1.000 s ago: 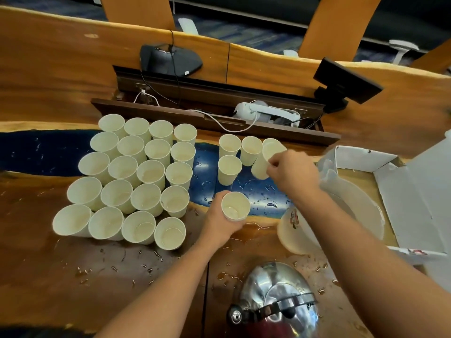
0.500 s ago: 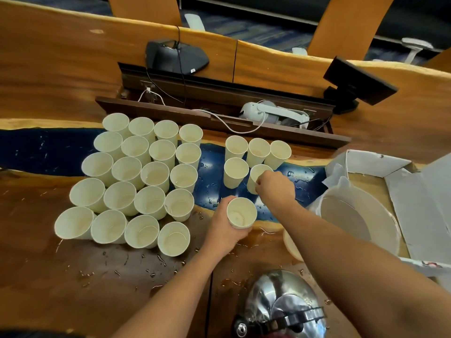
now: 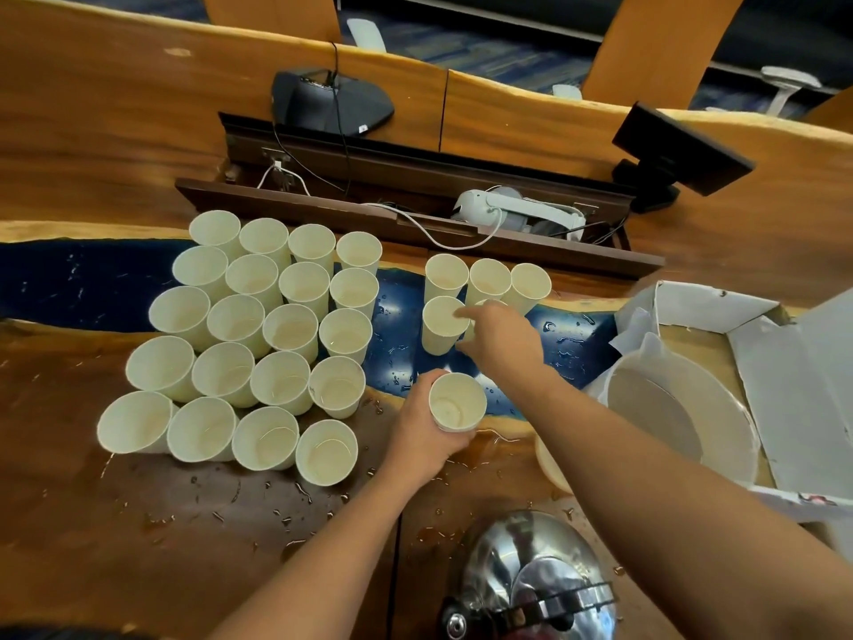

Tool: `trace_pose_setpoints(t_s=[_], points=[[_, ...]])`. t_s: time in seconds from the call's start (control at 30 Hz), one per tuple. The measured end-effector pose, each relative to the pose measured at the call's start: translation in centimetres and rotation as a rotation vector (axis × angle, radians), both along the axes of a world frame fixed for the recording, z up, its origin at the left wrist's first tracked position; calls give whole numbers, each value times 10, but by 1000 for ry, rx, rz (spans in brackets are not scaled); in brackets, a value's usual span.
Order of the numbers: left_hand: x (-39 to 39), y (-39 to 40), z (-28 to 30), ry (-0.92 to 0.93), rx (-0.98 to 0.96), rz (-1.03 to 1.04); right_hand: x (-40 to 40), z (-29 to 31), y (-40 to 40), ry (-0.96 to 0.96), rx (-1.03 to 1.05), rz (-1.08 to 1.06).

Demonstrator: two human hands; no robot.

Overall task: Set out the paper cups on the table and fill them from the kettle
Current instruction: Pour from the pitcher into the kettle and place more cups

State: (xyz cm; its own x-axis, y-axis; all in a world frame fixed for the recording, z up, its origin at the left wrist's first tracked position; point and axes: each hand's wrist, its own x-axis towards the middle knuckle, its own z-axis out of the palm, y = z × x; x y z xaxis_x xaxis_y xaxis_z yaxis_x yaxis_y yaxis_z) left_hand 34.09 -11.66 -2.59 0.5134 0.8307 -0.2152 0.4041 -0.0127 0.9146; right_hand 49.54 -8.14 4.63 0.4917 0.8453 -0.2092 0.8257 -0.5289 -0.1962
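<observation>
Cups: I see a big block (image 3: 258, 344) on the table's (image 3: 92, 524) left side, a small group (image 3: 484, 284) further right. L hand (image 3: 422, 434) is wrapped round one cup (image 3: 457, 401), held just above the wet wood. R hand (image 3: 501, 337) covers another cup in the small group; can't tell if it's gripping. Kettle (image 3: 531, 579) sits nearest me.

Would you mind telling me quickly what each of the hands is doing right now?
Left hand: closed around a paper cup.
Right hand: fingers curled at the small cup group; grip cannot be told.
</observation>
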Motion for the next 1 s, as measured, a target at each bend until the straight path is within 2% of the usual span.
trace_pose_setpoints(t_s=[0.13,0.37,0.47,0.63,0.7,0.77,0.87,1.0], points=[[0,0,2,14,-9,-7,-7,-6,10,53,-78,1],[-2,-4,0,-13,5,-5,-4,-11,17,5,-45,-2],[-3,-4,-2,-23,0,-12,-3,-9,16,54,-11,-28],[-1,-3,-8,-43,-2,-7,4,-5,-1,193,316,-412],[-1,-3,-9,-44,-1,-5,7,-5,-9,241,357,-524],[-1,-3,-9,-47,11,-2,6,0,-13,288,388,-543],[0,-5,-6,-50,18,15,-6,20,-17,393,392,-388],[4,-5,-1,-38,-25,67,-25,53,-41,377,112,84]])
